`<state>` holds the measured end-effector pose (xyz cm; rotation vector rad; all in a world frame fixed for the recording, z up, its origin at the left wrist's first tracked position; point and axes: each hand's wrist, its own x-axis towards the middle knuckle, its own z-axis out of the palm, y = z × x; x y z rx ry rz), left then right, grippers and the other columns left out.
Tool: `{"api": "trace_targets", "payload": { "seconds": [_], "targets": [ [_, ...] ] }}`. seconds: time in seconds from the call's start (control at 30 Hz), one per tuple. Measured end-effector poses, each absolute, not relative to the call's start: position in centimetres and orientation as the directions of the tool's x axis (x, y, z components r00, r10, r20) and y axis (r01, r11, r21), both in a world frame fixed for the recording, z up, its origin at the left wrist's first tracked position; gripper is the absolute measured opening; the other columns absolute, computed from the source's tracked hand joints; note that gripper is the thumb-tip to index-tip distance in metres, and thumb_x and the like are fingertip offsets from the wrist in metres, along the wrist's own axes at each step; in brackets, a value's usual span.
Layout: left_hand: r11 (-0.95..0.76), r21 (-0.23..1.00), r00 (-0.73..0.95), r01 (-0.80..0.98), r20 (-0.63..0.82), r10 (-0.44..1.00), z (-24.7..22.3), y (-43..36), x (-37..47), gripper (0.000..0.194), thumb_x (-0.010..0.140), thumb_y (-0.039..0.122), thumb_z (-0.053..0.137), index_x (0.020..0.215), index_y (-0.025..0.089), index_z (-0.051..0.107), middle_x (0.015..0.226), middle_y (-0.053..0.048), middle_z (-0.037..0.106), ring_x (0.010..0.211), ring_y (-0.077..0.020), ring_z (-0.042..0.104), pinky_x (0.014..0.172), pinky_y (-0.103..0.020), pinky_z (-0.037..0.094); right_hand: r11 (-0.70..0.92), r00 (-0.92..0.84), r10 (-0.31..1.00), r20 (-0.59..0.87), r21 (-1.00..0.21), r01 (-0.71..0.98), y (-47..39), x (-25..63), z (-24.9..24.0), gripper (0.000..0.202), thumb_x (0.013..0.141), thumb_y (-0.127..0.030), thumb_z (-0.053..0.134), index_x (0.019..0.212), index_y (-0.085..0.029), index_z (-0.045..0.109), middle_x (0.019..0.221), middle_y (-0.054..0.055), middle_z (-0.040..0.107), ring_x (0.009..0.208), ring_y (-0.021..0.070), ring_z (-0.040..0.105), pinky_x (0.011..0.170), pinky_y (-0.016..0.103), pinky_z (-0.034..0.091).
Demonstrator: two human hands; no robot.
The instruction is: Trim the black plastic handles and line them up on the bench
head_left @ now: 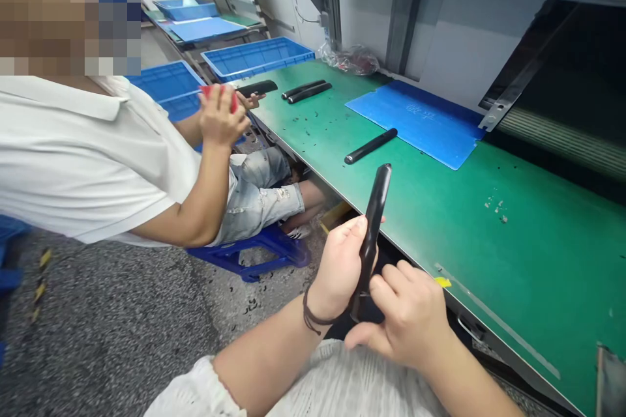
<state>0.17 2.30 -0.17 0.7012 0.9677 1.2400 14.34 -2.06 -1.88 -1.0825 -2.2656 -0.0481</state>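
Note:
My left hand (341, 267) is wrapped round a long, glossy black plastic piece (375, 208), which tilts upward over the table's front edge. By its lower end is my right hand (408, 313), with curled fingers and the thumb stretched out to the left. Whatever may be inside those fingers is hidden. A similar black piece (372, 146) lies on the green table (489, 228) just beyond the one I hold. Farther left, two more black pieces (307, 91) lie side by side.
At the left a seated co-worker (98, 156) holds a red item (218, 99) and another black piece (257, 88). A blue sheet (420, 120) lies at the table's back. Blue crates (257, 58) stand past the far end. A dark panel on a metal bracket (503, 104) overhangs the right side.

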Motion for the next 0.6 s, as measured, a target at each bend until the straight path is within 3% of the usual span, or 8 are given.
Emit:
{"api": "trace_targets", "payload": {
  "seconds": [0.07,0.17,0.43,0.5,0.6],
  "targets": [
    [0.198,0.857,-0.004,-0.475,-0.227,0.974,0.1,2.6,0.1,0.049,0.096,0.058,0.065,0.114,0.012,0.069,0.055,0.007,0.043,0.043,-0.0063,0.034,0.04,-0.019,0.026,0.669,-0.49,0.69,0.533,-0.211,0.712,-2.6,13.8,-1.9,0.072,0.1,-0.082,0.03,0.068,-0.021,0.05,0.066,0.001,0.044,0.065,0.0172,0.032,0.063,0.035,0.018],
    [0.193,0.831,-0.043,-0.521,-0.251,0.967,0.4,2.8,0.0,0.05,0.094,0.059,0.067,0.115,0.013,0.069,0.054,0.009,0.04,0.04,-0.0058,0.032,0.038,-0.018,0.024,0.666,-0.506,0.674,0.538,-0.148,0.731,-2.9,13.4,-1.8,0.059,0.106,-0.067,0.04,0.071,-0.02,0.052,0.067,0.002,0.045,0.067,0.0179,0.033,0.063,0.037,0.017],
    [0.243,0.692,-0.117,-0.68,-0.429,0.896,-1.3,3.1,-0.8,0.042,0.102,0.053,0.059,0.111,0.012,0.066,0.053,0.01,0.034,0.039,-0.0054,0.026,0.036,-0.016,0.02,0.66,-0.501,0.591,0.632,-0.022,0.751,-3.0,12.3,-3.3,0.05,0.111,-0.05,0.039,0.078,-0.019,0.059,0.066,0.001,0.044,0.066,0.0177,0.031,0.062,0.038,0.017],
    [0.254,0.65,-0.134,-0.716,-0.485,0.864,-1.8,3.5,-1.2,0.039,0.105,0.048,0.055,0.109,0.011,0.065,0.052,0.01,0.033,0.039,-0.0056,0.026,0.036,-0.017,0.019,0.664,-0.49,0.585,0.646,-0.034,0.747,-3.2,12.0,-4.1,0.048,0.111,-0.05,0.043,0.077,-0.019,0.058,0.065,0.001,0.043,0.065,0.0172,0.032,0.062,0.037,0.017],
    [0.243,0.614,-0.159,-0.751,-0.526,0.835,-2.3,4.4,-2.2,0.037,0.108,0.044,0.049,0.106,0.01,0.064,0.051,0.01,0.031,0.038,-0.0058,0.026,0.036,-0.017,0.018,0.63,-0.411,0.659,0.63,-0.164,0.759,-3.2,11.8,-5.2,0.044,0.109,-0.055,0.045,0.086,-0.019,0.058,0.067,0.001,0.046,0.065,0.0176,0.038,0.061,0.035,0.025]
  ]
}}
